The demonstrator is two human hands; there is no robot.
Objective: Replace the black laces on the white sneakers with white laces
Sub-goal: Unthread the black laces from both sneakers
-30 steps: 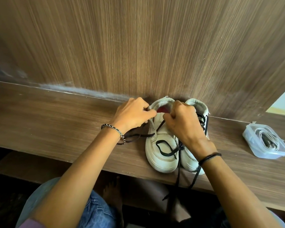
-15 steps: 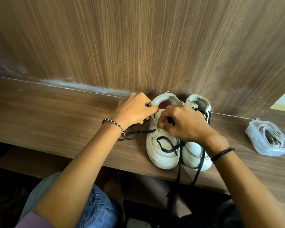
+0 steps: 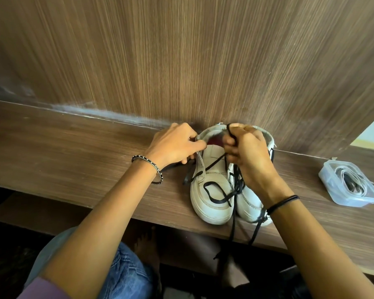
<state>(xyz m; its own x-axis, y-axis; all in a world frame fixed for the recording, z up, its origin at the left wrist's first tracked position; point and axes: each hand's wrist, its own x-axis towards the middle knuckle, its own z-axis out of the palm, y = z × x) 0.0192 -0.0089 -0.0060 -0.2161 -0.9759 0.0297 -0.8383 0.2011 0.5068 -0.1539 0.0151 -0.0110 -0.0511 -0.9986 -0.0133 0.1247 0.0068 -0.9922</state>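
Note:
Two white sneakers stand side by side on the wooden shelf, toes toward me. The left sneaker has a loosened black lace looping over its toe. My left hand pinches the left edge of that sneaker's collar. My right hand grips a loop of the black lace and holds it above the shoe's opening. The right sneaker is mostly hidden under my right wrist; its black lace ends hang over the shelf's front edge.
A clear plastic box holding coiled white laces sits on the shelf to the right. A wood-grain wall panel rises directly behind the sneakers. My knees in blue jeans are below the shelf edge.
My right hand has lifted from the tongue area up toward the collar, drawing a loop of black lace out with it. My left hand stays on the collar's left edge.

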